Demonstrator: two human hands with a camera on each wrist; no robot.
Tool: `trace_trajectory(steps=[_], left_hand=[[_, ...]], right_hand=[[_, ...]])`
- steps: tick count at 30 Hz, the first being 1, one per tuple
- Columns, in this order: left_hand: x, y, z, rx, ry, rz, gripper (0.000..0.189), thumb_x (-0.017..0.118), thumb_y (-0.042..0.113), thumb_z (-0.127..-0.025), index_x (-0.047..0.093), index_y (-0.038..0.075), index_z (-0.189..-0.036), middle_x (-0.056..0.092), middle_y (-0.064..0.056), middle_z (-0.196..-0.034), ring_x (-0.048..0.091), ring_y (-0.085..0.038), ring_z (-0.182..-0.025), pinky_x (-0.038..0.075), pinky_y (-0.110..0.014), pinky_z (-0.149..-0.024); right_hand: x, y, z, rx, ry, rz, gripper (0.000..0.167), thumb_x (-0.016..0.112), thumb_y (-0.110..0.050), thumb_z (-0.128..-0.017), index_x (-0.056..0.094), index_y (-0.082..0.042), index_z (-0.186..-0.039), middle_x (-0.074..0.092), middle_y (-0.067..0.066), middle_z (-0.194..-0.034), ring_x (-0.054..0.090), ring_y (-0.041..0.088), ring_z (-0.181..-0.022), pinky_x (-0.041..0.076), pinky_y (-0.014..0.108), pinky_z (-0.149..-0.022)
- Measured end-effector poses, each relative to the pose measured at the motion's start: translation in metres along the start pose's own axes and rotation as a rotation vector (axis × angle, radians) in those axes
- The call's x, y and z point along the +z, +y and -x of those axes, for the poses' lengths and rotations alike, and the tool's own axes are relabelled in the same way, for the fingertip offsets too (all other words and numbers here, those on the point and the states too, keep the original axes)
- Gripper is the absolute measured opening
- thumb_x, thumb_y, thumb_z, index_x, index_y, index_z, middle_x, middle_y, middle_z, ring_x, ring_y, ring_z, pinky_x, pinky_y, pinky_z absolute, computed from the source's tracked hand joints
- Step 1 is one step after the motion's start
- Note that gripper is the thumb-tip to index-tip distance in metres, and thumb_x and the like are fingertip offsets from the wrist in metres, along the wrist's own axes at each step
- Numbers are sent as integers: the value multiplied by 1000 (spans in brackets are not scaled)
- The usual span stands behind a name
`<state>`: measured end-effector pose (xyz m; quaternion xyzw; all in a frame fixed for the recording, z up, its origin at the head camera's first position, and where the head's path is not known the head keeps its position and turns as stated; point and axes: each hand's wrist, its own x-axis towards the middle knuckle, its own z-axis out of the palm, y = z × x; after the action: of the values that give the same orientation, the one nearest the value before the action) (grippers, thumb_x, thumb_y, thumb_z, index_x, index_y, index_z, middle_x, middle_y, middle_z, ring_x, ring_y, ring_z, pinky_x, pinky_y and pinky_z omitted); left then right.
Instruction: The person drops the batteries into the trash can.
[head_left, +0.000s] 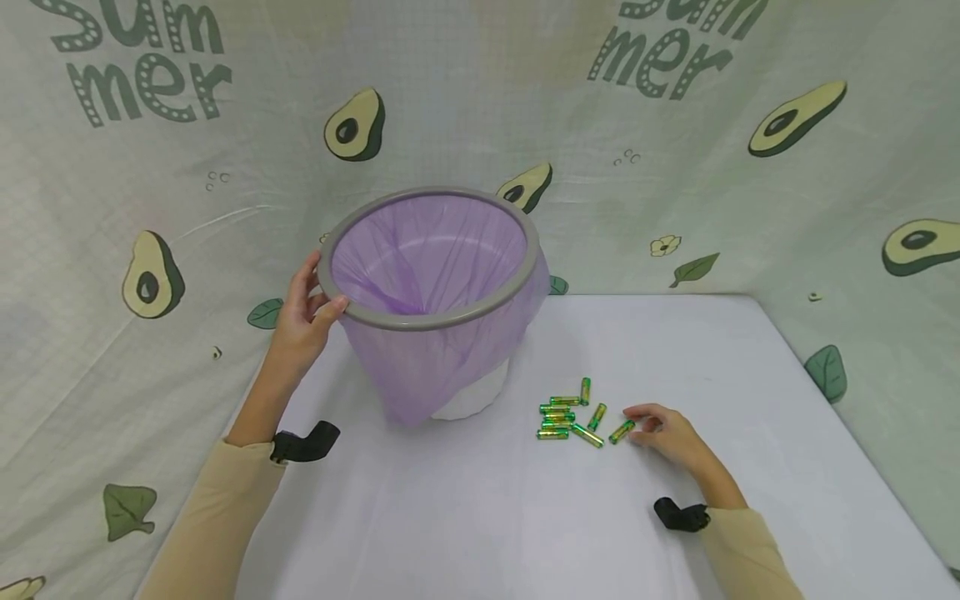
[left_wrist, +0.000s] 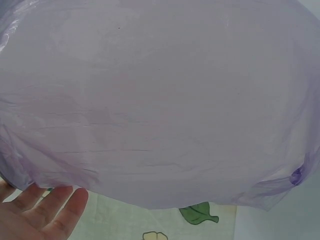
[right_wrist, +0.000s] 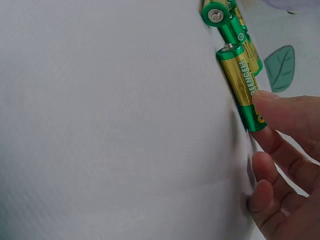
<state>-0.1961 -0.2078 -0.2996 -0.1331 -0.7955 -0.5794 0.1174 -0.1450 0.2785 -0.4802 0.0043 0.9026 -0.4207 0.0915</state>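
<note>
A wastebasket (head_left: 471, 396) with a grey rim (head_left: 442, 321) stands upright on the table, lined with a purple plastic bag (head_left: 405, 358). My left hand (head_left: 303, 321) grips the rim at its left side, thumb on top and fingers outside. In the left wrist view, the bag fills most of the picture and the fingers (left_wrist: 65, 212) show at the lower left. With thumb and index finger, my right hand (head_left: 667, 433) pinches one end of a green and gold battery (right_wrist: 242, 87). Several more batteries (head_left: 557, 418) lie loosely grouped just left of it.
The white table (head_left: 480, 517) runs to a back edge and a right edge. Behind it hangs a pale cloth (head_left: 435, 108) printed with avocados and leaves. A black wrist mount (head_left: 306, 442) sits on the left wrist, another mount (head_left: 681, 515) on the right.
</note>
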Motion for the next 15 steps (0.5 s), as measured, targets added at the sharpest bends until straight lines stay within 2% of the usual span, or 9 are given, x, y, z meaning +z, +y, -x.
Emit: trace_trajectory(steps=[8, 15], left_hand=[[0, -2, 0, 1, 2, -2, 69, 48, 11, -92, 12, 12, -150, 26, -17, -146, 47, 1, -107, 40, -6, -83], [0, -3, 0, 7, 6, 3, 69, 48, 10, -91, 12, 12, -150, 26, -17, -146, 47, 0, -108, 40, -6, -83]], right_hand=[[4, 2, -2, -38, 5, 63, 33, 70, -10, -78, 65, -1, -109, 52, 7, -82, 41, 15, -75, 34, 27, -63], [8, 6, -6, -47, 10, 110, 23, 71, -9, -77, 66, 0, -98, 54, 5, -81, 42, 14, -71, 35, 24, -60]])
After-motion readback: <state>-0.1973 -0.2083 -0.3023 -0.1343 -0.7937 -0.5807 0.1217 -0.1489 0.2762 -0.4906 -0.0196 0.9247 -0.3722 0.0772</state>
